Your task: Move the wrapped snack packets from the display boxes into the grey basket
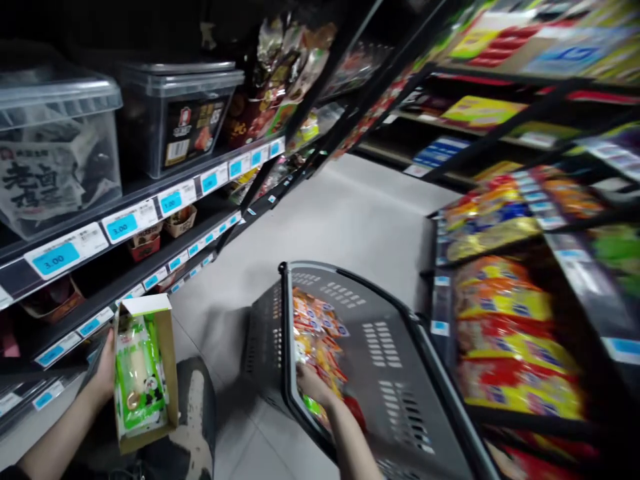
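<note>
- Two hands, well apart: the left hand is clamped on the side of an open box, its fingers partly hidden behind the cardboard.
- Green packets lie in the box, so it is not emptied; how many sit beneath the top ones cannot be told.
- Beside it, the right hand is down inside a grey basket; its fingers are blurred among the contents, and I cannot tell whether they grip anything.
- Orange and red packets are already in the basket, with some green under the hand. I judge the work partly done, the box's contents being what remains. The bottom edge of the view cuts off the basket's nearest end.
- Farther off, plastic tubs stand on the left shelf, and bags fill the right rack, their print blurred.
</note>
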Tool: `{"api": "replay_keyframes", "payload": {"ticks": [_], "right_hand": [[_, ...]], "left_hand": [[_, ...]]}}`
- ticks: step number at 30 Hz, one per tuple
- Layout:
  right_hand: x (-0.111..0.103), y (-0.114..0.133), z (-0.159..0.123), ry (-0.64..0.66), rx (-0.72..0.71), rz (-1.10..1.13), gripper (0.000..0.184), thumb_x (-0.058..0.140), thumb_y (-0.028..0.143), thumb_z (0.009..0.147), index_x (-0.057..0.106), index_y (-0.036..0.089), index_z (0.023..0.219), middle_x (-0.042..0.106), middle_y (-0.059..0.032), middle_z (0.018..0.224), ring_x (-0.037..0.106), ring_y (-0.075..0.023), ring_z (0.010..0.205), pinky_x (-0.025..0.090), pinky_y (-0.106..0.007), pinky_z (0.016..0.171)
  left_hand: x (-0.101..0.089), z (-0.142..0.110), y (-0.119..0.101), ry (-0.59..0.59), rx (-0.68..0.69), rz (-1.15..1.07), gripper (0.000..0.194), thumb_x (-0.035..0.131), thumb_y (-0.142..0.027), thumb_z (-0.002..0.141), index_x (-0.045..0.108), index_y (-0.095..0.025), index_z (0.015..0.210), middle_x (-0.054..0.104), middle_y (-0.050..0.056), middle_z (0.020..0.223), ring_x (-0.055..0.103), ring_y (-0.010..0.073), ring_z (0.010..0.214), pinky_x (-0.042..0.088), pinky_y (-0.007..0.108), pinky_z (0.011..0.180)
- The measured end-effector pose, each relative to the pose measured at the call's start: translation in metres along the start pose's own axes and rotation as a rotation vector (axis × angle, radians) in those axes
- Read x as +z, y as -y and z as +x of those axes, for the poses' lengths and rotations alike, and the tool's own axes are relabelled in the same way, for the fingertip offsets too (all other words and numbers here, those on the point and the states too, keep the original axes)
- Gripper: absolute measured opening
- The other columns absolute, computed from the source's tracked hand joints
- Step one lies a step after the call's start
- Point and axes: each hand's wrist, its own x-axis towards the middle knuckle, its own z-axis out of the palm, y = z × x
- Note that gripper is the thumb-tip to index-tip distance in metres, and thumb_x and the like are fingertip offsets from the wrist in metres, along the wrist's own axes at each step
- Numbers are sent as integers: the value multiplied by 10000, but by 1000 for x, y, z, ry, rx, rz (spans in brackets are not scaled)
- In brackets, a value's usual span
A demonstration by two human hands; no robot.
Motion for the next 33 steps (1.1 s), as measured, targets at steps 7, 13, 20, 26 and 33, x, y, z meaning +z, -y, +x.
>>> {"api": "replay_keyframes", "payload": {"ticks": [7,13,20,26,33], "right_hand": [[-10,65,-57,-105,-19,-80,181,465,309,829,592,190,780,619,-120,810,573,-247,721,432,-361,672],[71,198,-187,480,-598,10,233,576,161,773,644,173,995,666,-144,967,621,-301,869,503,-404,741],[121,214,-203,519,-632,-323,567,538,75,761,488,-27,1317,525,-300,1292,536,-414,1105,476,-553,883],[117,221,-202,535,-649,-405,556,441,66,810,452,-15,1359,527,-279,1306,517,-397,1158,498,-530,881],[112,235,-195,570,-574,-431,565,476,126,813,449,18,1367,541,-258,1287,520,-378,1141,482,-521,898]], "left_hand": [[4,3,2,-4,18,23,552,423,-565,855,709,-93,871,751,127,721,713,293,789,463,441,958],[3,8,5,46,21,37,667,361,-604,862,657,-51,1089,751,175,886,675,324,978,405,469,1025],[-6,12,2,38,77,2,663,365,-557,885,535,-52,1280,726,170,1051,605,295,1138,313,411,1112],[-1,9,1,23,83,-8,602,367,-507,902,550,-72,1274,731,157,1050,631,290,1098,337,402,1100],[1,10,2,38,61,-14,630,391,-528,883,564,-48,1252,725,177,1053,621,306,1112,358,415,1083]]}}
